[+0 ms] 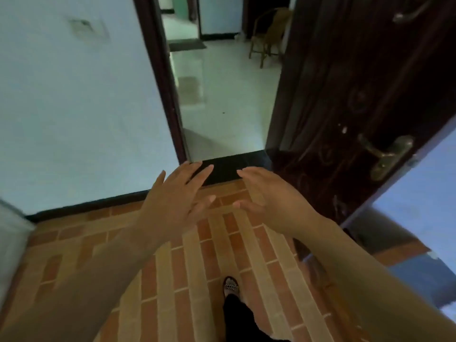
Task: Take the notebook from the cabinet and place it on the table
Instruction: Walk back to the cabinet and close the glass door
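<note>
Both forearms reach forward | left hand [177, 193] and right hand [269, 196] spread, holding nothing | step: walking to open door [345, 95] | notebook, cabinet not in view | next: cross dark threshold [229, 166], find cabinet

Wall plate [85, 27] too blurred to identify. Chair [267, 38] half hidden behind door [345, 82]; door cut by top and right edges. Shoe [230, 286] partly under my trouser leg [237, 314].
</note>
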Tool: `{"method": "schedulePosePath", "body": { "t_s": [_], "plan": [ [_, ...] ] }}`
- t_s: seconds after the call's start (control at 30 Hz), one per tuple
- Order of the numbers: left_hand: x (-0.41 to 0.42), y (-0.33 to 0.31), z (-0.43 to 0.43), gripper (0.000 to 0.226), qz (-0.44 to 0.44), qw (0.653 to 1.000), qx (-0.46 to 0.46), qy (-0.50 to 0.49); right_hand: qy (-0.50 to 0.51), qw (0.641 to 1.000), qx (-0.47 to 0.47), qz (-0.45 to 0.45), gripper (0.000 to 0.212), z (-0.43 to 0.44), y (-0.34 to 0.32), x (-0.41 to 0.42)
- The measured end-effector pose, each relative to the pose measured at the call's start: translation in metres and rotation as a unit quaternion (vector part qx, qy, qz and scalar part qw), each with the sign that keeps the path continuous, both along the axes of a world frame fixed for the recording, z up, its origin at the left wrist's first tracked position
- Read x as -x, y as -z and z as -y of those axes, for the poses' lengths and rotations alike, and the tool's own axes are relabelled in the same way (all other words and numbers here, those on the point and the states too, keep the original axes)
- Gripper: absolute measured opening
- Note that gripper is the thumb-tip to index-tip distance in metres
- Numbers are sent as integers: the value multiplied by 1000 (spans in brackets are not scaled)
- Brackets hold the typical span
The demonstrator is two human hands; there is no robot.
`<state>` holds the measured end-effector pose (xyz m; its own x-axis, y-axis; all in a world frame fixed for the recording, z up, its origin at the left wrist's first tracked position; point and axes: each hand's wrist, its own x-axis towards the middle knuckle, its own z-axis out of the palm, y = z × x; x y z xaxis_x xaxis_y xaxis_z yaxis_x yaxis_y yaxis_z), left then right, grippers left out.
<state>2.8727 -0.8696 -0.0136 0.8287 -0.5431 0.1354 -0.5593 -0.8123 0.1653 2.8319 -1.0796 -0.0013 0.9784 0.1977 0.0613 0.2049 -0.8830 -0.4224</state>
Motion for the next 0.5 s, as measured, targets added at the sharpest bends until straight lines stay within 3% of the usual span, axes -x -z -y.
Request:
{"method": "schedulePosePath", "body": {
  "t_s": [0.23,0.5],
  "plan": [
    [-14,9,-145,63,-13,983,-17,-182,-175,983,-40,-43,64,-141,12,-92],
    [-66,8,-269,64,-24,937,-13,-349,-351,934,-39,-48,60,-288,9,-211]
  ]
}}
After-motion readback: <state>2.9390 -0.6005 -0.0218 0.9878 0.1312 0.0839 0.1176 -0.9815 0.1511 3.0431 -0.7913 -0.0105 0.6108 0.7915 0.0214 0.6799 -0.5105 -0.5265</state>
